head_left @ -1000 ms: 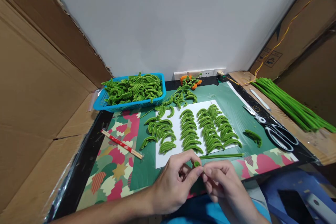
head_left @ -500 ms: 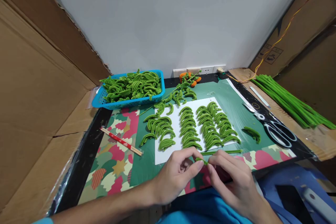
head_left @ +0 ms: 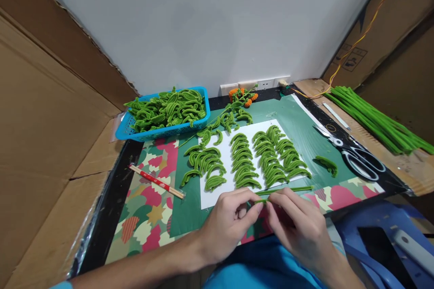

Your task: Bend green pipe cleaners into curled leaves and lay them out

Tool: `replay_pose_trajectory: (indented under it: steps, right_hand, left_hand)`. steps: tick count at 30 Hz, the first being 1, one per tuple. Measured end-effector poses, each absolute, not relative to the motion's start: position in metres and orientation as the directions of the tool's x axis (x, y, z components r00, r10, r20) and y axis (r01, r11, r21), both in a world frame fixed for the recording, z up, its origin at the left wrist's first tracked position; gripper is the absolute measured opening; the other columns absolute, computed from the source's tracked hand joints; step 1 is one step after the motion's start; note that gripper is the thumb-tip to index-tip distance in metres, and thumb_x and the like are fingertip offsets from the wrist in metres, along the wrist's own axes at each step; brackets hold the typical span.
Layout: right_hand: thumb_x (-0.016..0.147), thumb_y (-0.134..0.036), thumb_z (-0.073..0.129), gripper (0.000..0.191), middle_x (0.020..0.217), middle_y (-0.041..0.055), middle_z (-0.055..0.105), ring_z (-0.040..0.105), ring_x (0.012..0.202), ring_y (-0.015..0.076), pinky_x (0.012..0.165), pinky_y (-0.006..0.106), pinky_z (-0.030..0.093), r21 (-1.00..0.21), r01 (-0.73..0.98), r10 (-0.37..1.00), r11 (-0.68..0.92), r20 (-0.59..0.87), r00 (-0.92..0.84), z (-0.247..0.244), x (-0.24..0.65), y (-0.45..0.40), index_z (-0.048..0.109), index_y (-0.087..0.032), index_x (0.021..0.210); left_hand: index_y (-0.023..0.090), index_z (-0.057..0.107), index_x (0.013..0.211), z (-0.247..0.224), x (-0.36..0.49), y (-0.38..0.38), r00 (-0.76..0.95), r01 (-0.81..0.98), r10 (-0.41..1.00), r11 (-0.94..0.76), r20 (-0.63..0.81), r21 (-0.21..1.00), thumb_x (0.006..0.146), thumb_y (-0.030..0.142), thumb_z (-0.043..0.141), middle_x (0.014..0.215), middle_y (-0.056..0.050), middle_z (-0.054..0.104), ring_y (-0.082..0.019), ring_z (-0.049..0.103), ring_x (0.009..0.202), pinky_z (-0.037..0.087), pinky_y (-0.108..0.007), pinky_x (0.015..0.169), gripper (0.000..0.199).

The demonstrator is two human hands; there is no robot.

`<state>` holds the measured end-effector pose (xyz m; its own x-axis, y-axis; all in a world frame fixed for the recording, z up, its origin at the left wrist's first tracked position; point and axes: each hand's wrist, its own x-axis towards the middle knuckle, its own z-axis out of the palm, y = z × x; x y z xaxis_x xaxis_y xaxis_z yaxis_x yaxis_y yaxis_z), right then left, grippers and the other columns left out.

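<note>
Between my two hands, close to the table's front edge, is a short green pipe cleaner piece (head_left: 261, 201). The thumb and fingers of my left hand (head_left: 230, 216) pinch its left end. My right hand (head_left: 298, 219) pinches the other end, and its fingertips partly hide the piece. Just beyond my fingers lies a straight green pipe cleaner (head_left: 293, 189). Past that, curved green pipe cleaner leaves (head_left: 242, 160) rest in several columns on a white sheet (head_left: 210, 201). One more curved piece (head_left: 326, 165) lies apart to the right.
A blue basket (head_left: 162, 134) heaped with green leaves stands at the back left. Wrapped chopsticks (head_left: 156, 181) lie at left; scissors (head_left: 349, 153), a white pen-like tool (head_left: 335, 115) and a bundle of green stems (head_left: 376, 119) at right. An orange-flowered stem (head_left: 242, 97) lies by the wall.
The view has shifted slightly. The short piece between my fingertips was slanted and now lies about level. Both hands keep their pinch in nearly the same place.
</note>
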<state>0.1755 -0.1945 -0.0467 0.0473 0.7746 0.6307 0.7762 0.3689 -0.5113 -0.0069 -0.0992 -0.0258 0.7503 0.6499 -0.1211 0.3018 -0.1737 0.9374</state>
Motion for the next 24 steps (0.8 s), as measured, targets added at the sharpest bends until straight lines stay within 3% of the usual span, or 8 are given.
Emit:
replay_pose_trajectory:
  steps: [9,16,24]
  right_hand:
    - [0.105,-0.002,0.063,0.016,0.077,0.0063,0.072,0.063,0.062,0.0178,0.061,0.032,0.053,-0.323,0.854,0.678,0.409,0.734,-0.047,-0.053,0.172,-0.197,0.07,-0.01,0.117]
    - [0.103,-0.004,0.066,0.019,0.089,0.0089,0.08,0.076,0.073,0.0193,0.068,0.032,0.06,-0.386,0.845,0.674,0.37,0.738,0.042,-0.053,0.169,-0.198,0.072,-0.013,0.119]
    - [0.097,0.003,0.072,0.041,0.097,0.0185,0.086,0.078,0.071,0.0253,0.06,0.038,0.057,-0.182,0.883,0.576,0.433,0.809,-0.116,-0.065,0.172,-0.197,0.07,-0.003,0.138]
  left_hand:
    - [0.017,0.07,0.081,-0.024,-0.007,-0.099,0.774,0.306,0.626,-0.242,-0.093,0.921,0.109,0.04,0.06,0.072,0.001,0.053,-0.015,0.046,0.067,0.035,-0.029,0.064,0.038]
    - [0.016,0.075,0.084,-0.025,-0.005,-0.098,0.771,0.284,0.625,-0.161,-0.125,0.945,0.107,0.041,0.063,0.072,0.001,0.056,-0.014,0.046,0.066,0.035,-0.028,0.062,0.036]
    - [0.018,0.057,0.064,-0.024,-0.009,-0.1,0.787,0.277,0.607,-0.187,-0.111,0.943,0.11,0.039,0.057,0.064,0.001,0.05,-0.014,0.046,0.064,0.034,-0.029,0.063,0.05]
